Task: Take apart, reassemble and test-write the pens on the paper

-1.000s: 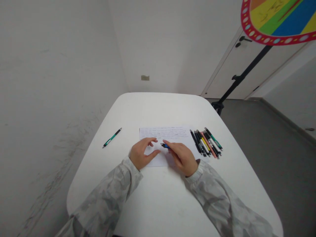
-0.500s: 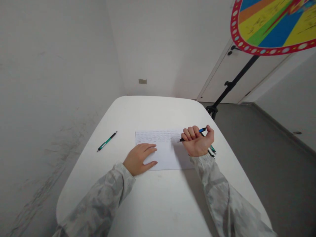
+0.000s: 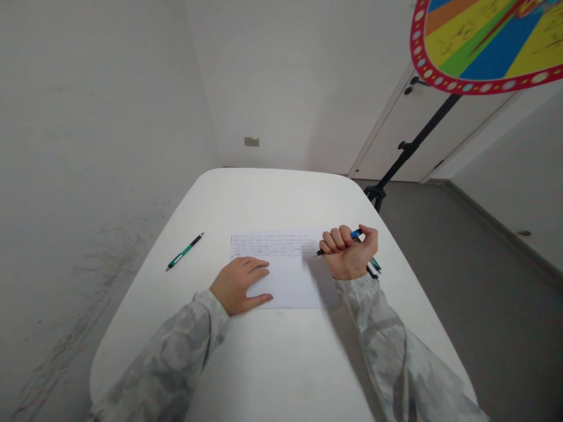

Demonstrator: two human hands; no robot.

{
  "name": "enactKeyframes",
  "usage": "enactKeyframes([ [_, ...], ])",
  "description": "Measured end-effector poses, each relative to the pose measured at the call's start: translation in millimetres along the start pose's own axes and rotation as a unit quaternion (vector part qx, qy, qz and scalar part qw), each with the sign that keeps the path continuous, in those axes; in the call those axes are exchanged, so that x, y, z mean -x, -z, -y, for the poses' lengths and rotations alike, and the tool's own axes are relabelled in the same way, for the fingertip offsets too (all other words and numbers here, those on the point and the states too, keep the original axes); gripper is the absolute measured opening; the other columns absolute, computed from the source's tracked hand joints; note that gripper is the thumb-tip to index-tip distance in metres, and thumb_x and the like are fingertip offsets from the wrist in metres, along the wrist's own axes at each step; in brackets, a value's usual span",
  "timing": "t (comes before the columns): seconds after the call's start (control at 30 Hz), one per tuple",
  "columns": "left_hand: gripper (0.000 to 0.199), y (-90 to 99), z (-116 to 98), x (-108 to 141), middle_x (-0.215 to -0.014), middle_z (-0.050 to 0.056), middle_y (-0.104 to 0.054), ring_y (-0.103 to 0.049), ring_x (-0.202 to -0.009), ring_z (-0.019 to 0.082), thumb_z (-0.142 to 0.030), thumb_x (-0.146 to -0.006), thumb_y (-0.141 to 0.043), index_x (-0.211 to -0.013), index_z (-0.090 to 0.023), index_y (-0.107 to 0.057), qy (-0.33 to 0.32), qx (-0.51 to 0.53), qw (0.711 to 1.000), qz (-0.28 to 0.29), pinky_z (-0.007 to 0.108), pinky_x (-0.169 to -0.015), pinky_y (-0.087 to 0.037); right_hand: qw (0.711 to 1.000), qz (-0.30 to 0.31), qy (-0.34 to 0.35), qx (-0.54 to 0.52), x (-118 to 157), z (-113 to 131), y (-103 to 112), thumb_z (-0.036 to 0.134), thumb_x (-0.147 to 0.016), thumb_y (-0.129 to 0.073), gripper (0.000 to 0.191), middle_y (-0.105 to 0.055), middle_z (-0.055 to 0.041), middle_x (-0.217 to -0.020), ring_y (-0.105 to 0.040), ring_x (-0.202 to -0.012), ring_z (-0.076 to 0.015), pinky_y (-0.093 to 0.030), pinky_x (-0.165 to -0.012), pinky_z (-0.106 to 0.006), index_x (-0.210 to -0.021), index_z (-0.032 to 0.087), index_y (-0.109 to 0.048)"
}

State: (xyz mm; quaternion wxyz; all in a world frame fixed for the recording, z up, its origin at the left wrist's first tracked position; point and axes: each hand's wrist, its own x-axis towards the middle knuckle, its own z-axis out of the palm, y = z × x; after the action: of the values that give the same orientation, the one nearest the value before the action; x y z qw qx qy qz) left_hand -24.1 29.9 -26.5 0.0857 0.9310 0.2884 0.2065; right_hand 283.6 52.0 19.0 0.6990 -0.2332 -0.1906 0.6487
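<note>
A sheet of white paper lies on the table, its upper part covered with lines of handwriting. My left hand rests flat on the left side of the sheet, fingers apart. Above the sheet's right side, my right hand is turned palm up and closed around a blue and black pen. The pen's tip points left toward the written lines, and my thumb is at its other end. My fingers cover the middle of the pen. Whether the tip touches the paper, I cannot tell.
A green and black pen lies on the white table at the left. More pens lie partly hidden behind my right hand. Beyond the table's right edge, a colourful wheel stands on a black stand.
The paper has shifted slightly left and toward me, with my left hand on it. My right hand keeps its grip on the pen, and its thumb has drawn in a little toward the pen's end.
</note>
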Motion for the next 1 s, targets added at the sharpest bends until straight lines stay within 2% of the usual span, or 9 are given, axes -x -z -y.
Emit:
enactKeyframes([
  [0.17, 0.046, 1.0, 0, -1, -0.132, 0.015, -0.072, -0.068, -0.114, 0.032, -0.054, -0.095, -0.072, -0.126, -0.02, -0.07, 0.002, -0.005, 1.0, -0.004, 0.052, -0.097, -0.056, 1.0, 0.007, -0.013, 0.006, 1, 0, -1, 0.056, -0.081, -0.062, 0.06, -0.018, 0.007, -0.048, -0.014, -0.045, -0.0105, -0.021, -0.039, -0.028, -0.057, 0.025, -0.016],
  [0.43, 0.047, -3.5, 3, 1, -0.134, 0.015, -0.071, -0.067, -0.118, 0.033, -0.053, -0.096, -0.072, -0.128, -0.019, -0.068, 0.005, 0.001, 1.0, -0.002, 0.053, -0.099, -0.056, 0.999, 0.03, -0.035, -0.002, -1, -1, 0, 0.05, -0.079, -0.066, 0.06, -0.018, 0.0071, -0.047, -0.014, -0.043, -0.01, -0.02, -0.038, -0.027, -0.057, 0.025, -0.016],
  [0.63, 0.045, -2.5, 2, 0, -0.132, 0.015, -0.072, -0.068, -0.116, 0.032, -0.052, -0.095, -0.074, -0.126, -0.02, -0.069, 0.006, 0.003, 1.0, -0.008, 0.052, -0.1, -0.056, 0.999, 0.04, -0.035, -0.004, 1, -1, -4, 0.053, -0.082, -0.068, 0.061, -0.023, 0.0071, -0.047, -0.016, -0.043, -0.0098, -0.019, -0.038, -0.026, -0.058, 0.025, -0.019],
  [0.83, 0.044, -2.7, 2, 0, -0.132, 0.016, -0.072, -0.067, -0.118, 0.032, -0.052, -0.096, -0.072, -0.126, -0.02, -0.069, 0.008, 0.006, 1.0, -0.009, 0.052, -0.1, -0.056, 0.999, 0.006, 0.0, 0.042, 1, -4, -8, 0.051, -0.085, -0.074, 0.056, -0.021, 0.0107, -0.046, -0.013, -0.04, -0.009, -0.021, -0.036, -0.025, -0.063, 0.025, -0.03],
  [0.9, 0.043, -2.3, 1, 0, -0.132, 0.016, -0.072, -0.067, -0.118, 0.032, -0.051, -0.096, -0.072, -0.125, -0.019, -0.069, 0.007, 0.004, 1.0, -0.007, 0.052, -0.1, -0.056, 0.994, -0.015, 0.025, 0.11, 1, -8, -9, 0.047, -0.086, -0.077, 0.056, -0.023, 0.0104, -0.045, -0.021, -0.04, -0.0094, -0.027, -0.038, -0.024, -0.061, 0.025, -0.032],
  [1.0, 0.042, -1.5, 1, 0, -0.132, 0.015, -0.072, -0.068, -0.117, 0.032, -0.051, -0.097, -0.072, -0.125, -0.02, -0.069, 0.005, 0.007, 1.0, -0.011, 0.052, -0.1, -0.056, 0.965, -0.023, 0.1, 0.241, 5, -16, -4, 0.054, -0.089, -0.072, 0.048, -0.05, 0.0023, -0.056, -0.052, -0.055, -0.015, -0.046, -0.052, -0.028, -0.061, 0.025, -0.045],
])
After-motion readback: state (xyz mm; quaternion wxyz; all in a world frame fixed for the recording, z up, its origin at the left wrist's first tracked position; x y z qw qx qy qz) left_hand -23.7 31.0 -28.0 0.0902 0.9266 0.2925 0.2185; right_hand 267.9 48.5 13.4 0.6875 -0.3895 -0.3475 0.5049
